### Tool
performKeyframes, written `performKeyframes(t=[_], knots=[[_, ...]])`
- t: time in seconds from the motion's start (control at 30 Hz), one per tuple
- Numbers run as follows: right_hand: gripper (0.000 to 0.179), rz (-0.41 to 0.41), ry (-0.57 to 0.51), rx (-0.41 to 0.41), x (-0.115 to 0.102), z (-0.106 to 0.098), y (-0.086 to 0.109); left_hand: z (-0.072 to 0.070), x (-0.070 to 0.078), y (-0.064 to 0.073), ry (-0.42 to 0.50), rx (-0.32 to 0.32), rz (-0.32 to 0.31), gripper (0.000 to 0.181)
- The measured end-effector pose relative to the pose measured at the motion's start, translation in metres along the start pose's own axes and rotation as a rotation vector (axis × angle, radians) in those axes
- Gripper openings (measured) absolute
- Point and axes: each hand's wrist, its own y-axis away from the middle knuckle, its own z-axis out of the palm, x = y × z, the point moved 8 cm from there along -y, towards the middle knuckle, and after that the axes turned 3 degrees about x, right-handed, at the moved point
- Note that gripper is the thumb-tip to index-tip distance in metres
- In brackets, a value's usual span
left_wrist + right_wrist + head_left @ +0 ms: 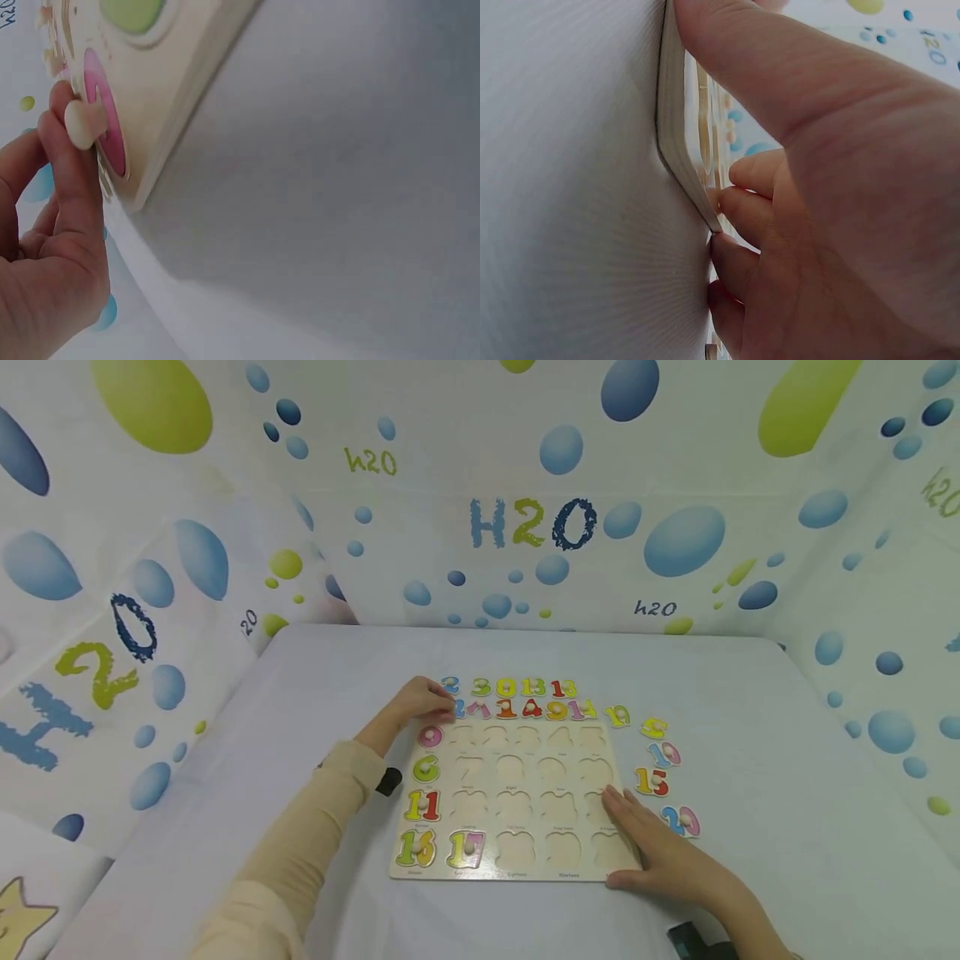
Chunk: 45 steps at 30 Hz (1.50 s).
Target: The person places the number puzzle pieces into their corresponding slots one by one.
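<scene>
A wooden number puzzle board lies flat on the white table. In the head view my left hand is at its far left corner, fingertips pinched together at a blue number piece that they partly cover. The left wrist view shows this hand beside the knob of the pink 0 piece; its fingertips are partly hidden there. My right hand rests along the board's near right corner, thumb at the front edge and fingers fairly straight over the right edge. The right wrist view shows its thumb against the board's edge.
Seated in the board are the green 6, the 11, the 16 and the 17. Loose number pieces, among them a red 4, line the far side. Others, including a 15, lie to the right.
</scene>
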Motion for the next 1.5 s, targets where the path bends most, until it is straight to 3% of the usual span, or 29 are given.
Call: performKeyframes(t=[0.13, 0.27, 0.37, 0.57, 0.73, 1.0, 1.33, 1.5], knots=[[0.1, 0.004, 0.001, -0.004, 0.0, 0.0, 0.0, -0.002, 0.002, 0.004, 0.021, 0.068, 0.012, 0.026], [0.1, 0.014, 0.0, -0.01, 0.001, -0.001, 0.001, -0.002, 0.012, 0.019, 0.083, 0.064, 0.08, 0.022], [0.1, 0.014, 0.002, -0.01, 0.001, -0.001, 0.001, 0.006, 0.02, 0.041, 0.091, -0.009, 0.102, 0.02], [0.1, 0.02, 0.016, -0.002, 0.0, -0.002, 0.001, 0.037, 0.022, 0.092, 0.043, -0.171, 0.13, 0.011], [0.1, 0.022, 0.024, 0.007, 0.0, -0.005, 0.002, 0.058, 0.013, 0.117, -0.059, -0.217, 0.174, 0.007], [0.101, 0.034, 0.022, -0.003, 0.001, -0.006, 0.002, 0.074, 0.004, 0.126, -0.026, -0.243, 0.175, 0.005], [0.098, 0.02, 0.02, 0.002, 0.0, -0.004, 0.001, 0.07, 0.002, 0.134, -0.05, -0.198, 0.138, 0.005], [0.1, 0.022, 0.018, -0.018, 0.001, 0.001, 0.0, 0.07, 0.004, 0.134, -0.028, -0.25, 0.161, 0.005]])
